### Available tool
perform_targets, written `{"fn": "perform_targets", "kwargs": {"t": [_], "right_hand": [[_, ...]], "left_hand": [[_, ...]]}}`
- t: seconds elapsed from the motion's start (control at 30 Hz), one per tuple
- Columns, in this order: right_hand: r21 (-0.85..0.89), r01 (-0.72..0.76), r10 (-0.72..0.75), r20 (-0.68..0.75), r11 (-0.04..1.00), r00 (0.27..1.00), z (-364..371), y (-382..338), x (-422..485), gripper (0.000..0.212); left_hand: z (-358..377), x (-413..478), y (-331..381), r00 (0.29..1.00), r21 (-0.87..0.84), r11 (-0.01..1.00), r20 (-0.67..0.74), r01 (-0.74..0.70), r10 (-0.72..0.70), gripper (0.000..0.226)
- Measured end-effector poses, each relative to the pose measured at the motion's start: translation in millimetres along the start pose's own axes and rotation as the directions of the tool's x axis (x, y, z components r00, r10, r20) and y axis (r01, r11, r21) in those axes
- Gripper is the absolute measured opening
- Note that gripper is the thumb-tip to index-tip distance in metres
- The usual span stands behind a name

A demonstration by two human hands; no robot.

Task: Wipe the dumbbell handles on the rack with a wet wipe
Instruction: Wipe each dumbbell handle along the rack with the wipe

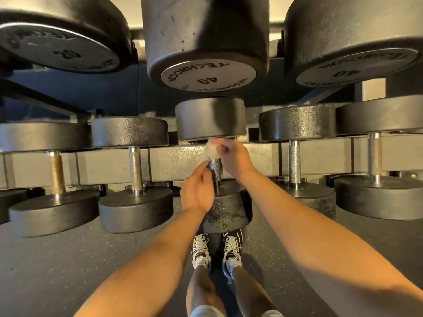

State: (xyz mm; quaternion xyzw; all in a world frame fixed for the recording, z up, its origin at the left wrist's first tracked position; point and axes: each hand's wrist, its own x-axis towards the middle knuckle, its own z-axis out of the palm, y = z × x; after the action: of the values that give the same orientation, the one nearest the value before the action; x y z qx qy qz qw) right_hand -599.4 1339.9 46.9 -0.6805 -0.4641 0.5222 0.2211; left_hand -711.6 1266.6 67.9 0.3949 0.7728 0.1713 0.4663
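both hands (pixel 198 193) on handle (pixel 215 167); wipe (pixel 211 151) under right fingertips (pixel 219 143).

Dumbbells (pixel 135 175) side by side on rack (pixel 174 161), larger dumbbells (pixel 207 49) above

The dumbbell heads (pixel 210 118) are black, matt and grainy, scuffed pale in patches. The upper end plates (pixel 208 75) are smooth grey metal with a dull sheen. The middle handle (pixel 215 167) is bright metal, rough with cross-hatching along the grip. The far-left handle (pixel 56 172) looks brassy and dull. The wipe (pixel 211 150) is white, crumpled and fibrous. The rack beam (pixel 178 161) is grey painted metal, speckled, slightly glossy. The floor (pixel 68 259) is dark, matt and flecked.
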Motion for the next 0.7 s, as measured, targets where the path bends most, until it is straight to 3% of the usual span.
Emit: {"fn": "perform_targets", "kwargs": {"t": [0.33, 0.5, 0.7], "right_hand": [[-0.191, -0.049, 0.089, 0.206, 0.98, 0.974, 0.4, 30.4, -27.3, 0.038], [-0.148, -0.007, 0.03, 0.154, 0.989, 0.988, 0.4, 23.9, -16.3, 0.033], [-0.025, -0.047, 0.05, 0.096, 0.999, 0.994, 8.0, 0.5, 0.1, 0.048]], "left_hand": [[-1.3, 1.5, 0.5, 1.0, -0.008, 1.0, -0.021, 0.021, -0.021, 0.041], [-0.3, 2.4, -0.4, 1.0, 0.025, 1.0, -0.014, 0.007, -0.007, 0.043], [0.9, 4.3, -3.6, 0.998, 0.013, 0.999, -0.023, -0.051, 0.051, 0.04]]}}
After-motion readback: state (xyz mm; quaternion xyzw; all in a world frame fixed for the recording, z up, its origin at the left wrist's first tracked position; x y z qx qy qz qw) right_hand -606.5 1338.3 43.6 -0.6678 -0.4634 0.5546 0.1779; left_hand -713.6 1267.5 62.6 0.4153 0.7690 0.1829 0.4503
